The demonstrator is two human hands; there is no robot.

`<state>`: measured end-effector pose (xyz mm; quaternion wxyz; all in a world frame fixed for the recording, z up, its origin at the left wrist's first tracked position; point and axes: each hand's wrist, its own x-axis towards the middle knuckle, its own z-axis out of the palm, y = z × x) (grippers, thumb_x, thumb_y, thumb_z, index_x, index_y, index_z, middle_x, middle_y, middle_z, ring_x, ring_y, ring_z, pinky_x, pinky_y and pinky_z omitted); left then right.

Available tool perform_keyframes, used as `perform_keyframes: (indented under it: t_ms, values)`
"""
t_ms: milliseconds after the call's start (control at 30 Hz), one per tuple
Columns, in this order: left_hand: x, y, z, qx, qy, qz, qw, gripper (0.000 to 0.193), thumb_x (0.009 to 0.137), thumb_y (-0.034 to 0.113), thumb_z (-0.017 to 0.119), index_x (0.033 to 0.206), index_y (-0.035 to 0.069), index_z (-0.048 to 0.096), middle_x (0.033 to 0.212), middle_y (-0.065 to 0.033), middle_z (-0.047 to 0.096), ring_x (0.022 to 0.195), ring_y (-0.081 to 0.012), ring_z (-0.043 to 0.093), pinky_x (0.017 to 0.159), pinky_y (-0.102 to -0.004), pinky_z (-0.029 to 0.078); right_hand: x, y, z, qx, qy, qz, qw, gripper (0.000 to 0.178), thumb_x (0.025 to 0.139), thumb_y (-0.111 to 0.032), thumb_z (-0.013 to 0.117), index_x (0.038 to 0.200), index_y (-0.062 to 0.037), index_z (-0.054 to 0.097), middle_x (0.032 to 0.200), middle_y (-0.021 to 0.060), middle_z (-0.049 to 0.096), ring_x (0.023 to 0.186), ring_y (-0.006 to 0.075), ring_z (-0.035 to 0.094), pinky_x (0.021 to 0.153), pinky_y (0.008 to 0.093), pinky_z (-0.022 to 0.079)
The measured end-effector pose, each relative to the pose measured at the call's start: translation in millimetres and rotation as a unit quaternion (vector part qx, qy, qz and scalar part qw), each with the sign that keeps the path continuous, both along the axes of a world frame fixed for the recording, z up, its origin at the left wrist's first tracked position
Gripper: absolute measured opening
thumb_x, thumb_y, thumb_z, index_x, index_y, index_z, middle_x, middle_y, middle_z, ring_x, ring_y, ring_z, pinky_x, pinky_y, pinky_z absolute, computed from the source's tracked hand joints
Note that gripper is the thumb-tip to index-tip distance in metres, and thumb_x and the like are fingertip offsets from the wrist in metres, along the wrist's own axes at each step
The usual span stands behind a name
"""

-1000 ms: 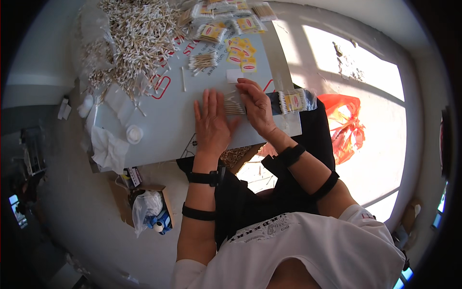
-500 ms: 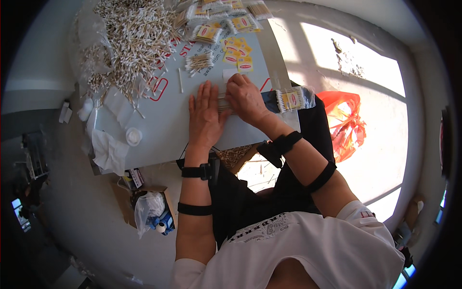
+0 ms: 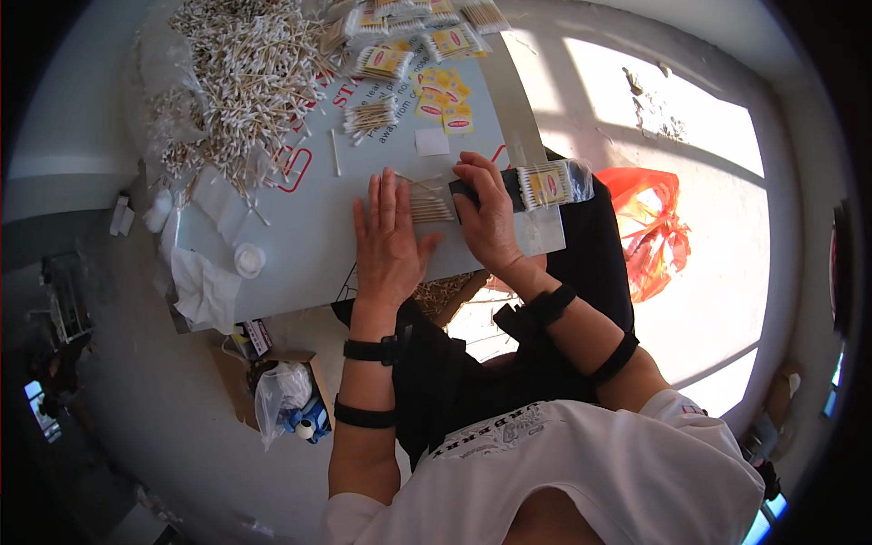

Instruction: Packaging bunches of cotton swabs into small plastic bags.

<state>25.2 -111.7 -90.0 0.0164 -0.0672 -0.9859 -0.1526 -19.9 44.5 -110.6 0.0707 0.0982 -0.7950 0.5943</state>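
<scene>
A row of cotton swabs (image 3: 429,202) lies on the grey tabletop between my hands. My left hand (image 3: 391,236) rests flat at the left ends of the swabs, its fingers straight and the thumb out. At their right ends is my right hand (image 3: 490,213), fingers loosely bent and apart, against a dark flat strip (image 3: 509,186). A bag packed with swabs and a yellow label (image 3: 548,186) sits on the strip's right end. Just beyond the row lies a small white card (image 3: 431,143).
A big heap of loose swabs (image 3: 241,82) fills the far left, with filled packs (image 3: 381,62) at the back. Yellow labels (image 3: 443,98), a small swab pile (image 3: 371,116) and a single swab (image 3: 335,153) lie nearer. A red plastic bag (image 3: 640,232) stands on the floor right.
My right hand has lifted off the swabs and moved right, to the dark strip. The row and the white card now show uncovered. My left hand has stayed nearly in place.
</scene>
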Motion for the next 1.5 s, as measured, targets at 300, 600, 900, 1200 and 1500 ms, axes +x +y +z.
perform_keyframes:
  t_ms: [300,600,900,1200,1500]
  values:
    - [-21.8,-15.9,-11.0,0.028,0.024,-0.055,0.998,0.07,0.085,0.029,0.069,0.143,0.004,0.039,0.155,-0.0127,0.029,0.145,-0.0296,0.024,0.117,-0.0529,0.018,-7.9,0.4,4.8,0.145,0.079,0.021,0.986,0.056,0.066,0.001,0.068,0.12,-0.0036,0.056,0.126,0.0184,0.05,0.114,0.0394,0.049,0.097,0.0433,0.044]
    - [-7.4,-5.6,-14.7,-0.018,0.012,-0.024,0.999,0.072,0.086,0.031,0.067,0.146,0.006,0.036,0.155,-0.0115,0.029,0.145,-0.0279,0.025,0.118,-0.0506,0.017,-22.9,1.6,4.6,0.202,0.082,0.09,0.972,0.022,0.064,-0.005,0.075,0.078,-0.004,0.058,0.098,0.011,0.057,0.096,0.0337,0.056,0.081,0.0411,0.049]
    - [7.2,7.3,-9.5,-0.05,0.032,0.007,0.998,0.078,0.084,0.038,0.068,0.145,0.002,0.036,0.145,-0.0102,0.037,0.141,-0.0324,0.026,0.118,-0.0521,0.017,-4.5,-2.0,-0.6,0.072,0.086,-0.009,0.994,0.017,0.064,-0.001,0.069,0.077,-0.0033,0.058,0.096,0.0119,0.057,0.093,0.0345,0.056,0.079,0.0417,0.049]
    - [16.3,6.4,-12.7,-0.026,-0.005,-0.014,1.0,0.085,0.085,0.039,0.067,0.148,-0.003,0.029,0.157,-0.0189,0.02,0.148,-0.032,0.015,0.119,-0.0509,0.012,-2.8,1.0,-2.4,0.171,0.12,0.075,0.975,0.017,0.067,0.0,0.071,0.08,-0.0026,0.061,0.093,0.0106,0.057,0.089,0.0331,0.058,0.076,0.0403,0.05]
    - [11.8,27.8,-18.3,-0.016,0.01,0.003,1.0,0.088,0.083,0.038,0.07,0.147,-0.005,0.026,0.155,-0.0247,0.023,0.147,-0.0354,0.018,0.119,-0.0508,0.013,-12.3,-1.0,-9.7,0.141,0.126,-0.022,0.982,0.015,0.068,0.005,0.068,0.078,-0.0024,0.06,0.09,0.0107,0.057,0.087,0.0329,0.058,0.074,0.0406,0.05]
